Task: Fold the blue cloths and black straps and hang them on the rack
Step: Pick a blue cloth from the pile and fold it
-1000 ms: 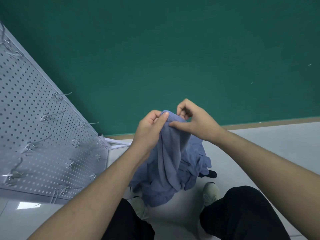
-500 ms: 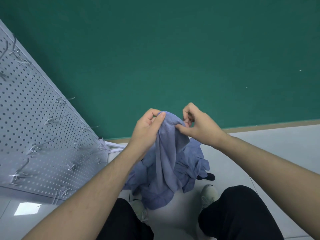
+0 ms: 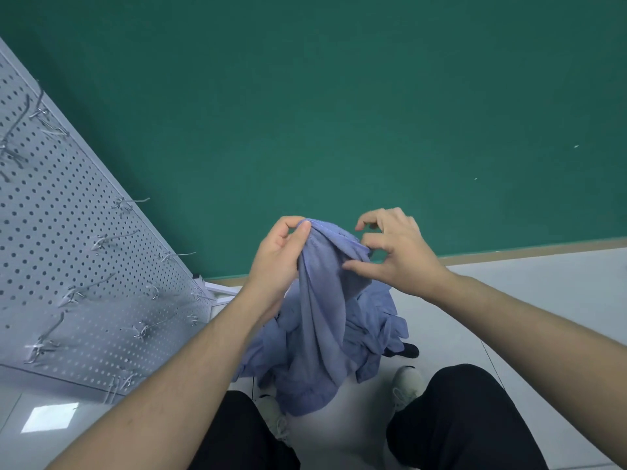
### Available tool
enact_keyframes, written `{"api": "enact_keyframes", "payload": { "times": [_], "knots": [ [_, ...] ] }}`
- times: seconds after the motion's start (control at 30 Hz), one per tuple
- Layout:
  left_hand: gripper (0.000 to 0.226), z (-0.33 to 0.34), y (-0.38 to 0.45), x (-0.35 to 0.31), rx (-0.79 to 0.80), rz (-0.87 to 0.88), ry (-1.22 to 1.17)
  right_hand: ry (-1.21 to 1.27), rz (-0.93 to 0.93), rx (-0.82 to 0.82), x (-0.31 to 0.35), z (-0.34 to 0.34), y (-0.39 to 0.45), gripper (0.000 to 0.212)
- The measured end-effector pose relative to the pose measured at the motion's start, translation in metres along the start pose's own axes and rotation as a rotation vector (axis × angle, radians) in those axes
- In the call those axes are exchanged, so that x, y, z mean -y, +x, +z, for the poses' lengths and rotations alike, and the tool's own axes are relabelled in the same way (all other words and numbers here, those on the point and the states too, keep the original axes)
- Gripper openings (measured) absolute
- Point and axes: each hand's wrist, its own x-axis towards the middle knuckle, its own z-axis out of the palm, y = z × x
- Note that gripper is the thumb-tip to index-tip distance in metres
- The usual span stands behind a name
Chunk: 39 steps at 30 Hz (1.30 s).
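Your left hand (image 3: 281, 256) pinches the top edge of a blue cloth (image 3: 322, 320) at the centre of the frame, thumb and forefinger clamped on a gathered fold. Your right hand (image 3: 397, 252) sits just to the right of it, thumb and a curled finger nipping the cloth's upper edge while the other fingers arch loosely above, clear of the fabric. The cloth hangs down from both hands in long folds, and its lower end reaches toward the bottom centre of the frame, between your black trouser legs (image 3: 468, 422). Behind the held cloth, a rumpled pile of blue cloths (image 3: 376, 330) lies on the pale tiled floor (image 3: 543, 300), with something black (image 3: 405, 350) showing at its right edge; what it is cannot be told. Two pale shoes (image 3: 405, 385) show below the pile. The grey pegboard rack (image 3: 68, 249) slants across the left of the frame, its wire hooks (image 3: 105, 240) bare. A green wall (image 3: 339, 113) fills the upper half of the frame.
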Motion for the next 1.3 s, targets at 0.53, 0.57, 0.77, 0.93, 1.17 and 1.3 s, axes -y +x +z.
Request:
{"api": "enact_keyframes", "payload": {
  "times": [0.53, 0.57, 0.77, 0.93, 1.17, 1.3],
  "knots": [
    [0.018, -0.033, -0.007, -0.016, -0.14, 0.208, 0.508, -0.172, -0.4, 0.204, 0.024, -0.079, 0.02, 0.028],
    [0.019, -0.035, -0.009, -0.019, -0.133, 0.233, 0.552, -0.236, -0.469, 0.219, 0.027, -0.084, 0.023, 0.029],
    [0.023, -0.033, -0.017, -0.047, -0.161, 0.266, 0.62, -0.161, -0.235, 0.283, 0.051, -0.117, 0.038, 0.034],
    [0.036, -0.018, -0.016, -0.074, -0.176, 0.108, 0.317, 0.084, 0.028, 0.268, 0.073, -0.131, 0.046, 0.043],
    [0.05, -0.006, -0.026, -0.102, -0.146, 0.056, 0.257, 0.192, 0.111, 0.19, 0.094, -0.154, 0.049, 0.037],
    [0.068, -0.004, -0.035, -0.114, 0.028, -0.017, 0.159, 0.594, 0.43, 0.158, 0.093, -0.158, 0.055, 0.032]
  ]
}}
